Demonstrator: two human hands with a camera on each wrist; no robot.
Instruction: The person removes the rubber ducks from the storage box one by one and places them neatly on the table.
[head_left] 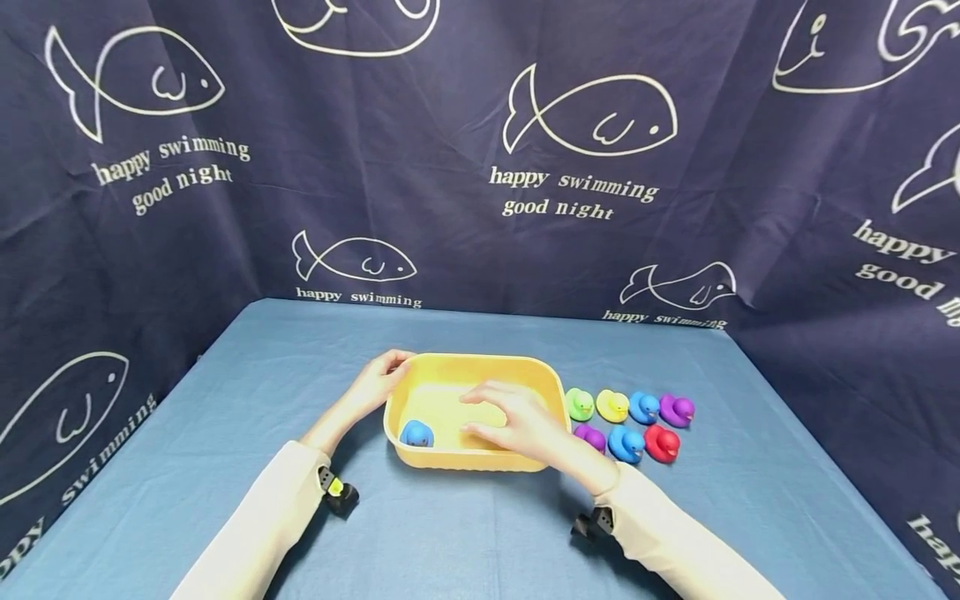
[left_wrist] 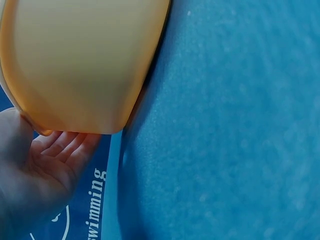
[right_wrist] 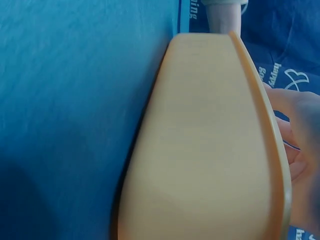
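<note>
A yellow plastic basin rests on the blue cloth, its side wall filling much of both wrist views. Inside its near-left corner sits a blue rubber duck. My left hand holds the basin's far-left corner; in the left wrist view the thumb lies at the rim and the fingers reach behind the wall. Over the basin's right half hovers my right hand, thumb and fingers apart and nothing visible between them. The basin wall hides part of this hand in the right wrist view.
Right of the basin stand several rubber ducks in two rows: green, yellow, blue and purple behind; purple, blue and red in front. A dark fish-print curtain surrounds the table.
</note>
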